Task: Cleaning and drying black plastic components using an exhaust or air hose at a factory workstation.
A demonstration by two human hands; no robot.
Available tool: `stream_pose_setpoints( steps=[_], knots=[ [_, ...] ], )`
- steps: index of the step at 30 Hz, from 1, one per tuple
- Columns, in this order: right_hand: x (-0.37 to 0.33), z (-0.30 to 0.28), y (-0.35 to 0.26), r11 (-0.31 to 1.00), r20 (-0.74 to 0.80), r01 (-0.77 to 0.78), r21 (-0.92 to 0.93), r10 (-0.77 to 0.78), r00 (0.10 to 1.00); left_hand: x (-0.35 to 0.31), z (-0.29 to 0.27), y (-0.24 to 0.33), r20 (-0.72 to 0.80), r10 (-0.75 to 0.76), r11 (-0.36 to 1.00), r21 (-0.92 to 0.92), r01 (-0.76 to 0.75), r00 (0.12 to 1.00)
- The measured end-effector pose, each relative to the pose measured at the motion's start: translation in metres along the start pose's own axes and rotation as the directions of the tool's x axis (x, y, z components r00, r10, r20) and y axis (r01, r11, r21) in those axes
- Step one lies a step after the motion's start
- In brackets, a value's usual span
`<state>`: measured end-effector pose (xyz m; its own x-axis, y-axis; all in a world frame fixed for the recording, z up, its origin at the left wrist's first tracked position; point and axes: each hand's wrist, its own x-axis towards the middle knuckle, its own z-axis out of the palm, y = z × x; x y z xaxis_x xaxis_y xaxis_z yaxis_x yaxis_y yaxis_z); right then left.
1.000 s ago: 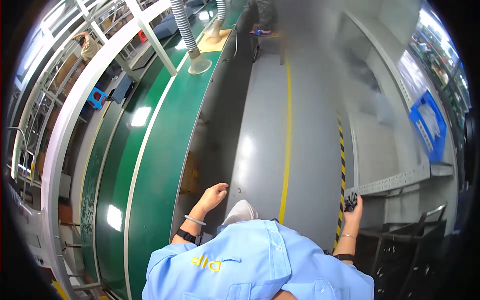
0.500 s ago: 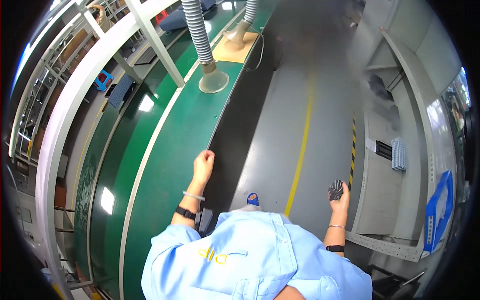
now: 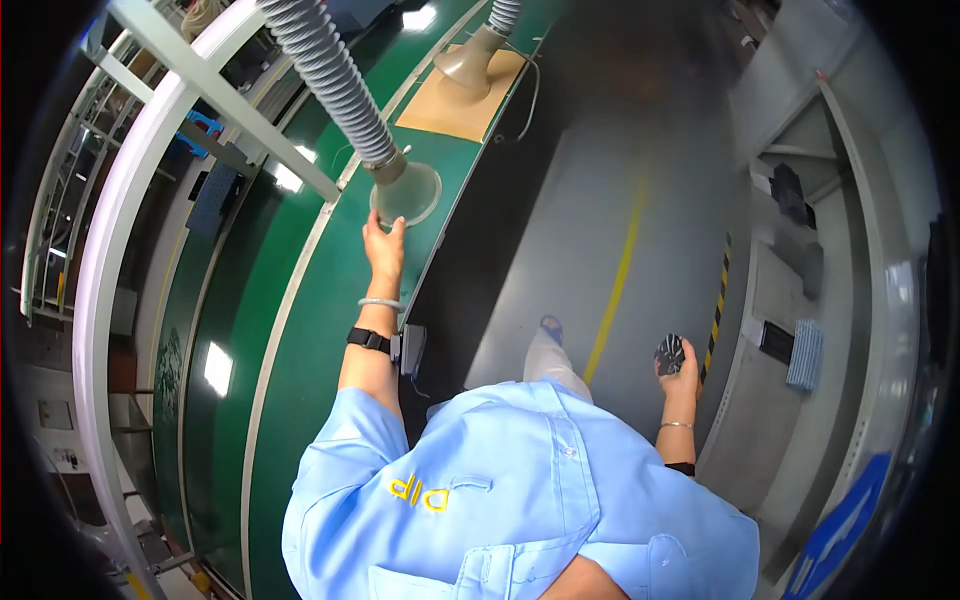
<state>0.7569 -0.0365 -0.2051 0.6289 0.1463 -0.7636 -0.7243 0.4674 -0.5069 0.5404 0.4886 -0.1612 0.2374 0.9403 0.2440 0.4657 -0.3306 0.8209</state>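
Observation:
My left hand [image 3: 383, 248] reaches forward over the green bench, thumb and fingers spread at the near rim of a translucent fume hood [image 3: 412, 195]. Whether the fingertips touch that rim I cannot tell. The hood hangs from a grey corrugated hose [image 3: 335, 85]. Out to my right, above the floor, my right hand [image 3: 682, 376] is closed on a dark round object [image 3: 669, 354] with pale lines fanning across it; its exact kind is unclear.
The long green bench [image 3: 310, 380] runs along my left, under a white frame post [image 3: 230, 105]. Farther along, a second hood [image 3: 468, 70] hangs above a tan board [image 3: 445, 112]. A grey metal rack [image 3: 770, 395] stands to the right, past a yellow floor line [image 3: 617, 290].
My left hand has moved forward from the bench edge to the hood, and its curled fingers have spread. My right hand keeps its hold on the dark round object.

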Motion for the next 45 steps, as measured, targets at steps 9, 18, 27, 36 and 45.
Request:
stream_pose_setpoints(
  steps=[9,18,27,36,45],
  knots=[
    [0.079,0.183,-0.054,0.902,0.237,0.118,-0.416,-0.017,0.971,0.071,0.080,0.000,-0.275,-0.180,0.960,0.160,0.230,0.944],
    [0.107,0.231,-0.026,0.881,0.312,-0.042,-0.472,0.211,0.926,0.090,0.093,-0.023,-0.361,-0.146,0.989,-0.071,0.129,0.921],
    [0.090,0.392,0.083,0.758,0.696,0.199,-0.621,0.416,0.585,0.095,0.075,-0.016,-0.154,-0.123,0.984,0.108,0.141,0.980],
    [0.131,0.550,0.269,0.123,0.989,0.984,-0.132,0.087,0.122,0.098,0.090,-0.006,-0.142,-0.152,0.984,-0.114,0.136,0.978],
    [0.081,0.469,0.289,0.017,0.958,0.981,-0.193,-0.214,0.192,0.093,0.087,0.000,-0.236,-0.192,0.981,-0.011,0.195,0.953]
  ],
)
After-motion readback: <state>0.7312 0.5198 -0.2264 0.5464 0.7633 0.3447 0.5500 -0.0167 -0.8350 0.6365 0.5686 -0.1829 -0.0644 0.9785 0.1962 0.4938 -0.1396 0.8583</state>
